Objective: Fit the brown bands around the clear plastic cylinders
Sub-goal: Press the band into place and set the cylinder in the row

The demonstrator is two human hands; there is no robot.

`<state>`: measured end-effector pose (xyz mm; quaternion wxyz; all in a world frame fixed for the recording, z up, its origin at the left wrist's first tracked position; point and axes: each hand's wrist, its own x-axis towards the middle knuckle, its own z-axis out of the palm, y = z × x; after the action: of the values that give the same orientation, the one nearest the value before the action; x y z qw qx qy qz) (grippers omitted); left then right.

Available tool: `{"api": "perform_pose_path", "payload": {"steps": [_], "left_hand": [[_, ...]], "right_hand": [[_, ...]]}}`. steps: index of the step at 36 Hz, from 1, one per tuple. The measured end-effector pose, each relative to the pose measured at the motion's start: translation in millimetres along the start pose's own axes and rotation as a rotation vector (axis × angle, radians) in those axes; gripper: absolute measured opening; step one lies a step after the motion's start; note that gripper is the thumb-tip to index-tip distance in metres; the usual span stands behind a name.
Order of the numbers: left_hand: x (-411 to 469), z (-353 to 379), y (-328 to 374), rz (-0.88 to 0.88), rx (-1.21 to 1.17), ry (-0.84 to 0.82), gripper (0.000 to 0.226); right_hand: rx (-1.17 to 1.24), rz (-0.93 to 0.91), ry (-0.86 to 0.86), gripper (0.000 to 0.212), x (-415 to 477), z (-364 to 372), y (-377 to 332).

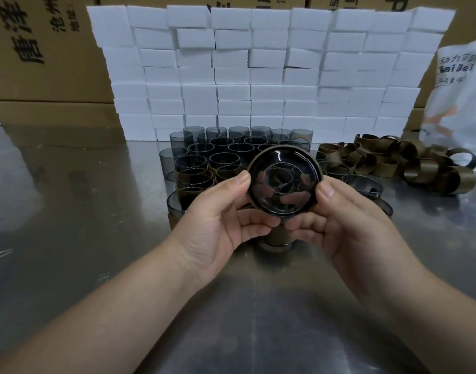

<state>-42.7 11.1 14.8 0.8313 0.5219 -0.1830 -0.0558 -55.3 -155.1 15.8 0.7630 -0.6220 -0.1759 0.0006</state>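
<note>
I hold one smoky clear plastic cylinder [284, 182] up in front of me, its round end facing the camera, with a brown band [250, 171] showing around its rim. My left hand [220, 220] grips its left side with the thumb on the rim. My right hand [347, 225] grips the right side the same way. Behind it, several clear cylinders [220, 151] stand in rows on the metal table, some wearing brown bands. A loose pile of brown bands [399, 160] lies to the right.
A wall of white foam blocks [258, 71] stands behind the cylinders. Cardboard boxes [42, 49] rise at the back left. A white plastic bag [458, 93] sits at the far right. The steel table [69, 211] extends left and toward me.
</note>
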Motion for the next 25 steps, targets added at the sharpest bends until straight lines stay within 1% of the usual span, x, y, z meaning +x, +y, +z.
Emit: {"api": "perform_pose_path", "payload": {"steps": [2, 5, 7, 9, 10, 12, 13, 14, 16, 17, 20, 23, 25], "left_hand": [[0.2, 0.0, 0.4, -0.004, -0.005, -0.009, 0.034], [-0.2, 0.4, 1.7, -0.010, -0.001, -0.069, 0.039], [-0.2, 2.0, 1.6, -0.005, 0.017, -0.081, 0.049], [-0.7, 3.8, -1.1, 0.018, 0.040, -0.049, 0.059], [-0.9, 4.8, -3.3, 0.042, 0.057, -0.026, 0.060], [-1.1, 6.1, -9.9, 0.116, 0.106, 0.013, 0.048], [0.3, 7.2, -12.9, 0.156, 0.139, 0.023, 0.040], [1.6, 7.8, -15.5, 0.200, 0.183, 0.048, 0.038], [6.8, 4.2, -19.7, 0.298, 0.319, 0.131, 0.048], [8.4, 3.3, -21.0, 0.337, 0.395, 0.142, 0.049], [3.6, -0.5, -22.0, 0.368, 0.543, 0.115, 0.048], [-5.8, 0.4, -17.8, 0.376, 0.721, 0.013, 0.052], [-8.9, 1.3, -14.9, 0.400, 0.770, -0.001, 0.052]], "right_hand": [[0.026, -0.007, -0.023, 0.044, 0.2, -0.2, -0.5], [0.074, -0.034, -0.048, 0.044, 0.6, 0.5, -1.3], [0.064, -0.054, -0.056, 0.047, 0.9, 0.8, -0.2], [0.038, -0.063, -0.042, 0.055, 0.7, 0.4, 3.3], [0.013, -0.068, -0.035, 0.059, 0.5, 0.8, 5.7], [-0.036, -0.064, -0.040, 0.069, 0.1, 3.3, 9.3], [-0.032, -0.062, -0.051, 0.072, -0.4, 4.3, 10.6], [-0.017, -0.063, -0.067, 0.071, -0.5, 4.9, 11.5], [-0.019, -0.078, -0.103, 0.064, -1.5, 5.1, 11.6], [-0.034, -0.087, -0.119, 0.062, -2.1, 5.3, 10.9], [-0.062, -0.098, -0.145, 0.060, -4.0, 5.2, 11.5], [-0.122, -0.138, -0.140, 0.054, -6.0, 5.5, 12.7], [-0.172, -0.172, -0.149, 0.055, -7.4, 7.0, 11.6]]}}
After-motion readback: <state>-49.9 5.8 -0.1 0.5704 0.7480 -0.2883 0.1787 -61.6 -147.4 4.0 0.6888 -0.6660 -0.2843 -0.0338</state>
